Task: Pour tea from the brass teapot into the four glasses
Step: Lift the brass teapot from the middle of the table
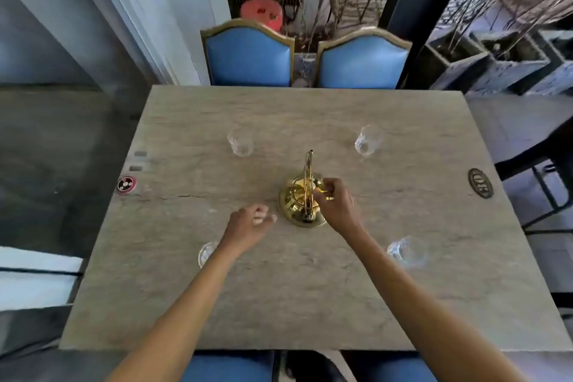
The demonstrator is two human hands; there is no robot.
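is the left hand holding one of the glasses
No, the left hand hovers loosely curled over the bare table beside the brass teapot, gripping nothing, with the near-left glass beside its wrist.

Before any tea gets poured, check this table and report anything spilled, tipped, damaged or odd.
Nothing spilled or tipped. The four glasses stand upright and look empty, and the brass teapot sits upright. One flaw: a thin crack runs across the table left of the teapot.

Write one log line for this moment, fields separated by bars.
phase: before pouring | right hand: on brass teapot top | left hand: free, beside teapot | teapot: standing on table | four glasses: look empty
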